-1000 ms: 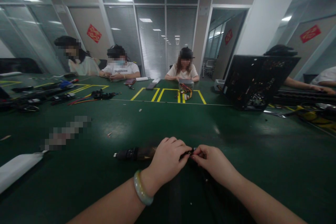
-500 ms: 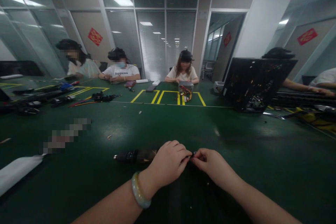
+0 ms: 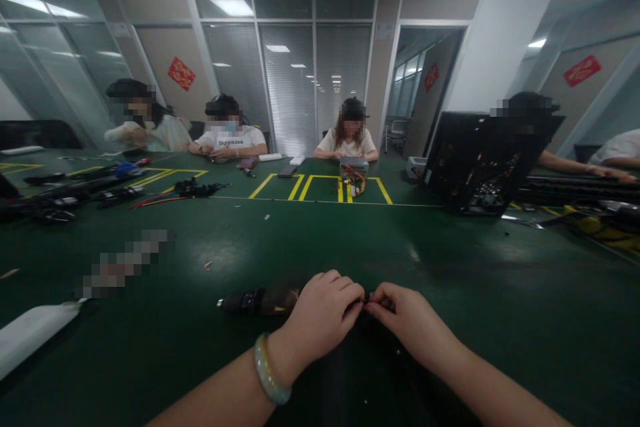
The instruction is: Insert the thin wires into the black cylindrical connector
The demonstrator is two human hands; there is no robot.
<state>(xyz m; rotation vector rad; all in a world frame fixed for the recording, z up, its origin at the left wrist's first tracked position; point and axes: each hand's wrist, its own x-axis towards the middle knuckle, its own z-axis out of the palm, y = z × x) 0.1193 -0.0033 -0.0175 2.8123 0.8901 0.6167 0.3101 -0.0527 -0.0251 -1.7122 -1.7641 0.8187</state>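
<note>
My left hand (image 3: 325, 310) is closed, with thumb and fingertips pinched together over a small dark part that its fingers mostly cover. My right hand (image 3: 403, 313) meets it fingertip to fingertip, also pinching at something tiny and dark. What exactly the two hold is too small to make out. Behind and left of my left hand a dark power screwdriver (image 3: 263, 300) lies on the green table (image 3: 300, 247), its metal tip pointing left. Its right end is hidden by that hand.
A black computer case (image 3: 480, 160) stands at the right. Loose cables (image 3: 185, 188) lie at the back left, and a power supply (image 3: 354, 165) with coloured wires sits across the table. Several people (image 3: 230, 140) sit on the far side. Something white (image 3: 37, 330) lies at the near left.
Both hands stay almost in place, fingertips still together, with only a slight shift of my left wrist. Across the table, the person at far left has raised a hand.
</note>
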